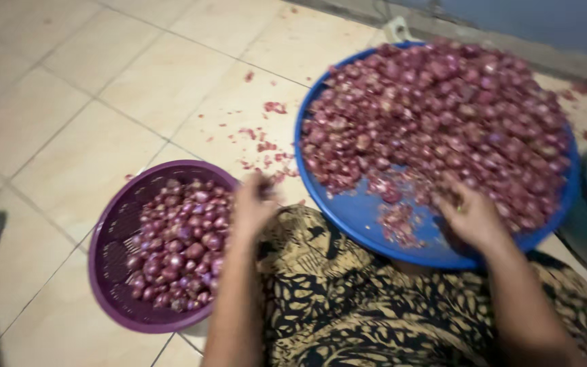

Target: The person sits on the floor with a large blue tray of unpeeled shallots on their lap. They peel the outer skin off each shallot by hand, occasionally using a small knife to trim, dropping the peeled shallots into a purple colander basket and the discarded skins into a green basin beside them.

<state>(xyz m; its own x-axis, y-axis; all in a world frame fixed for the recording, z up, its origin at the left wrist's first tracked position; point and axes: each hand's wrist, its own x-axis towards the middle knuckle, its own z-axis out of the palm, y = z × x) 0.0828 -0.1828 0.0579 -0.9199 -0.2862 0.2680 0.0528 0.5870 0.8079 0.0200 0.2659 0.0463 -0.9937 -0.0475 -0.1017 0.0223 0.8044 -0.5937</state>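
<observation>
**Hands working between two lots of shallots**

The left hand point(253, 204) is hovering blurred beside the purple basket point(113, 238); its grip is unreadable. The right hand point(470, 217) is curling its fingers into the shallots point(443, 115) on the blue tray point(354, 217). Shallots could be rolling off the low rim onto the floor point(103, 88).

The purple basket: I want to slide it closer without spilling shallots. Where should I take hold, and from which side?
Probably grip the purple basket by its bare rim on the near-left edge, coming from the left. The shallots are heaped toward its right side, under the left hand, so the left wall is free, and the raised lip offers a pinch hold.
</observation>
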